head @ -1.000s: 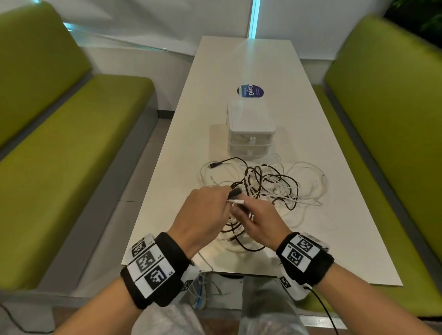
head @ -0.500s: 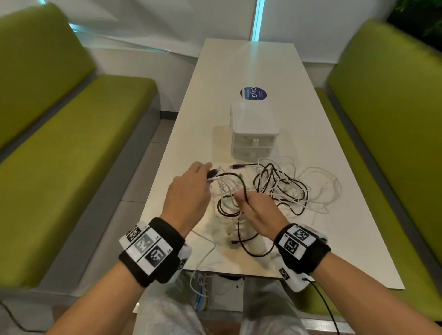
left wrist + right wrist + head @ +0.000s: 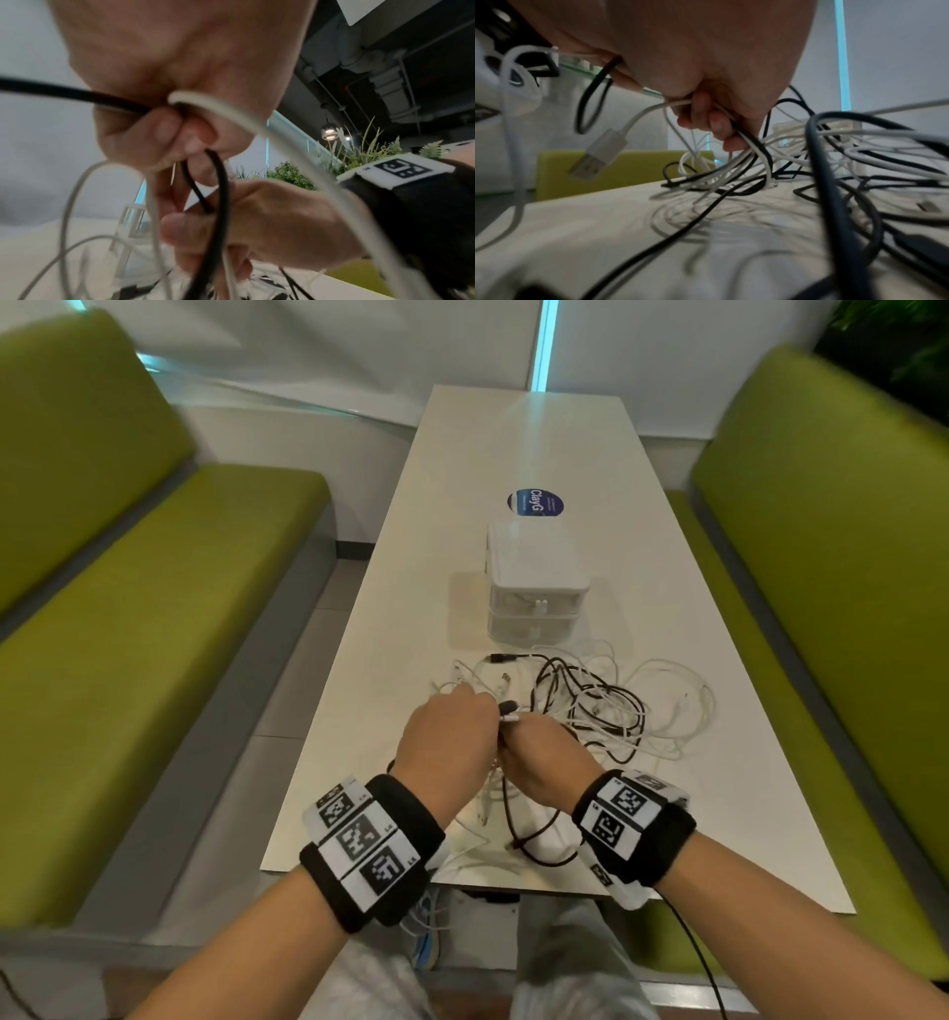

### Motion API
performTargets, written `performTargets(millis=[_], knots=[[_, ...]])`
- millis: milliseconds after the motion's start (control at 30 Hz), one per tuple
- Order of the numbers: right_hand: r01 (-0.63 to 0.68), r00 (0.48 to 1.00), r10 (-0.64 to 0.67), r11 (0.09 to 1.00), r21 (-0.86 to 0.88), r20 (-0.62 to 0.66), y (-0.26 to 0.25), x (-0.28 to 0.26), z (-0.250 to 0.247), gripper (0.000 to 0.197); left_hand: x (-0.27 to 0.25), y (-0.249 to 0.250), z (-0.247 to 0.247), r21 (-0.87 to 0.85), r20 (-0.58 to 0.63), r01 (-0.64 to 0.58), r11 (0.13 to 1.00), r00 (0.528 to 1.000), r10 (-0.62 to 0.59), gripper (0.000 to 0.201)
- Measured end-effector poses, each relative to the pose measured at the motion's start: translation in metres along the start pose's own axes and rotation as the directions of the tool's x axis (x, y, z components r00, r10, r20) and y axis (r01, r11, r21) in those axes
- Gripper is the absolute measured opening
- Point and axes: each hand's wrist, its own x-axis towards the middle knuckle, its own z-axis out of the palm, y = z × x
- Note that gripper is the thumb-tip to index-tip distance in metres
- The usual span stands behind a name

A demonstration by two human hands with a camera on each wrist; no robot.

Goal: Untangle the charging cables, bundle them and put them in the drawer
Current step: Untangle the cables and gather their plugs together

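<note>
A tangle of black and white charging cables (image 3: 606, 711) lay on the near half of the white bench (image 3: 719, 814), spread from just in front of the drawer unit towards the near edge, where a few loops hung over. The left hand (image 3: 444, 742) had its fingers curled round a black cable (image 3: 77, 95) and a white cable (image 3: 218, 109), both running through its fist in the left wrist view. The right hand (image 3: 544, 762), touching the left, was clamped on several black and white strands (image 3: 744, 146) that fanned down to the heap. A white cable's silver USB plug (image 3: 598, 152) dangled below the right hand, clear of the bench. Two small plug ends (image 3: 508, 713), one dark and one white, stuck out where the hands met.

Just beyond the heap stood a small white drawer unit (image 3: 534, 577) with two stacked drawers, both closed; the fronts were translucent, but what they held could not be made out. None of the cables was inside it. Behind the unit a round blue sticker (image 3: 535, 504) lay flat on the bench. Green upholstered seats (image 3: 154, 608) ran along both sides.
</note>
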Motion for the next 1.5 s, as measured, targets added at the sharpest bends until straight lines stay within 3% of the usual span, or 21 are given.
performTargets(millis=[100,267,467,533,600,700,833,967,1067,1133,1267,1333,1433,1500], knots=[[-0.042,0.998,0.040,0.998,0.052,0.043,-0.001,0.001,0.000,0.025,0.003,-0.006,0.000,0.067,0.020,-0.031,0.997,0.999,0.030,0.019],[-0.074,0.997,0.078,0.957,0.279,-0.003,0.008,0.006,-0.005,0.025,0.007,-0.019,-0.003,-0.103,-0.072,-0.018,0.994,0.997,0.011,0.015],[-0.120,0.992,0.124,0.969,0.214,-0.006,0.017,0.019,-0.021,0.031,-0.002,-0.014,-0.018,-0.282,-0.226,-0.060,0.958,0.974,-0.005,0.017],[-0.104,0.992,0.116,0.973,0.207,-0.045,0.019,0.026,-0.027,0.026,-0.009,-0.013,-0.027,-0.357,-0.304,-0.097,0.929,0.952,-0.018,0.017],[-0.103,0.987,0.129,0.965,0.240,-0.093,0.022,0.034,-0.033,0.035,-0.015,-0.015,-0.036,-0.413,-0.396,-0.148,0.898,0.918,-0.031,0.017],[-0.090,0.992,0.108,0.973,0.215,-0.070,0.028,0.041,-0.033,0.032,-0.026,-0.019,-0.044,-0.466,-0.467,-0.209,0.859,0.884,-0.038,0.024],[-0.100,0.995,0.100,0.987,0.126,0.001,0.028,0.041,-0.025,0.049,-0.032,-0.019,-0.035,-0.510,-0.384,-0.168,0.844,0.922,-0.048,0.028],[-0.063,0.996,0.068,0.993,0.096,-0.053,0.027,0.038,-0.024,0.025,-0.018,-0.027,-0.012,-0.406,-0.241,-0.029,0.913,0.967,-0.077,0.019],[-0.040,0.986,0.057,0.993,0.108,-0.156,0.033,0.024,-0.028,0.022,-0.009,-0.041,0.002,-0.377,-0.242,0.091,0.922,0.951,-0.193,0.013],[-0.059,0.986,0.074,0.993,0.099,-0.149,0.041,0.016,-0.029,0.027,-0.005,-0.050,0.007,-0.347,-0.246,0.169,0.923,0.933,-0.263,0.012],[-0.140,0.983,0.155,0.980,0.140,-0.097,0.049,0.007,-0.028,0.027,0.001,-0.051,0.013,-0.142,-0.114,0.263,0.954,0.953,-0.280,0.016],[-0.146,0.981,0.162,0.980,0.137,-0.111,0.046,0.006,-0.026,0.019,0.001,-0.045,0.010,-0.182,-0.146,0.213,0.960,0.960,-0.241,0.026],[-0.104,0.979,0.117,0.991,0.080,-0.168,0.038,0.007,-0.022,0.018,0.003,-0.024,0.000,-0.345,-0.301,-0.031,0.938,0.950,-0.079,0.040],[-0.080,0.979,0.075,0.997,-0.022,-0.190,0.034,0.009,-0.019,0.021,0.005,-0.006,-0.002,-0.365,-0.238,-0.088,0.927,0.971,-0.001,0.039]])
